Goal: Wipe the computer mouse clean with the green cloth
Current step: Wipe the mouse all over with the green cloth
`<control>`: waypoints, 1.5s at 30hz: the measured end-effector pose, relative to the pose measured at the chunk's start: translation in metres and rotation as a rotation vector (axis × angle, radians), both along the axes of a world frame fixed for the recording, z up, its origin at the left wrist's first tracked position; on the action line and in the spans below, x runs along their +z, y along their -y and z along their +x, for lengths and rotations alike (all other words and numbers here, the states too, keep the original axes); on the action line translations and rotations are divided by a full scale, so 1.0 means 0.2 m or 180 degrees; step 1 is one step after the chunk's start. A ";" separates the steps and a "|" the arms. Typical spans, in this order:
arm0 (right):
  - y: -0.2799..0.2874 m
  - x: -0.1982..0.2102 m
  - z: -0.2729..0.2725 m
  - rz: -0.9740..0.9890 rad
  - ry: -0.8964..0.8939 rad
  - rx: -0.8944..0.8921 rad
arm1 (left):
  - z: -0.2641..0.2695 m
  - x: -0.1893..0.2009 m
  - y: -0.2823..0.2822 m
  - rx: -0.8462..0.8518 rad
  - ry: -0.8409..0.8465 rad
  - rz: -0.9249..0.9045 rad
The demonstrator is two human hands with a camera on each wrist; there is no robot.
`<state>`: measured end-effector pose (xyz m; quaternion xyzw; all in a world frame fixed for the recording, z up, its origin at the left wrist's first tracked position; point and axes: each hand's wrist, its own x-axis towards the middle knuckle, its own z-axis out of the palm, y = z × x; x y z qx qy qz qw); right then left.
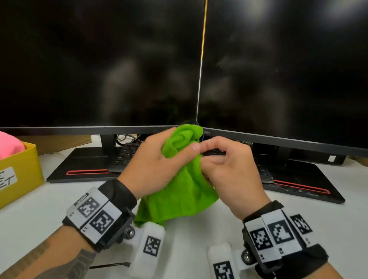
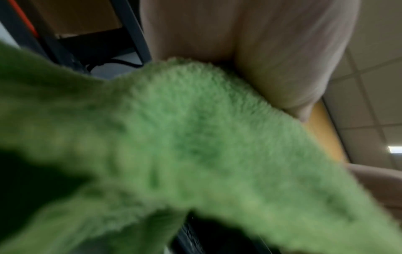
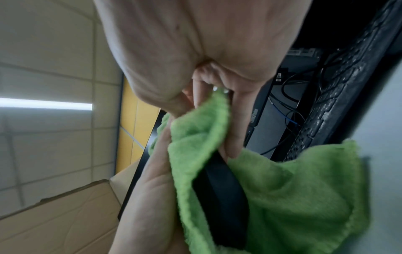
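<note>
Above the desk, my left hand [image 1: 165, 157] grips the bunched green cloth [image 1: 183, 196], thumb pressed over its upper fold. The cloth hangs down between both wrists. My right hand [image 1: 225, 167] faces it with curled fingers at the cloth's right edge. The head view hides the mouse. In the right wrist view the black computer mouse [image 3: 219, 197] lies wrapped in the cloth [image 3: 293, 197], and my right fingers [image 3: 237, 130] curl down onto its upper end. The left wrist view is filled by blurred cloth [image 2: 195, 146].
Two dark monitors [image 1: 91, 55] [image 1: 301, 70] stand close behind my hands, with a black keyboard [image 1: 128, 153] under them. A yellow waste box [image 1: 6, 178] holding pink cloths sits at the left. White desk [image 1: 190, 236] lies below my wrists.
</note>
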<state>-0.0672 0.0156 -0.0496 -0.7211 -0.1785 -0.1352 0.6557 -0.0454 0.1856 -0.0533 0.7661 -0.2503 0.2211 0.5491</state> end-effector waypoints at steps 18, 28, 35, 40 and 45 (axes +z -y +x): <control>0.06 0.08 0.02 0.1635 -0.0354 -0.0005 | -0.03 0.01 0.01 -0.0656 -0.0695 -0.0268; 0.02 0.05 -0.01 0.0731 -0.0178 0.0204 | -0.05 0.04 0.01 -0.0468 0.0032 0.0459; 0.02 0.03 -0.01 0.0338 0.0196 0.0201 | -0.03 0.06 -0.01 -0.0323 0.0035 0.0143; 0.06 0.05 0.01 0.0754 -0.0003 0.0280 | -0.04 0.06 -0.02 -0.0918 -0.0671 -0.0423; 0.06 0.04 0.00 0.0725 0.0059 0.0325 | -0.04 0.05 0.00 -0.0823 -0.0577 -0.0347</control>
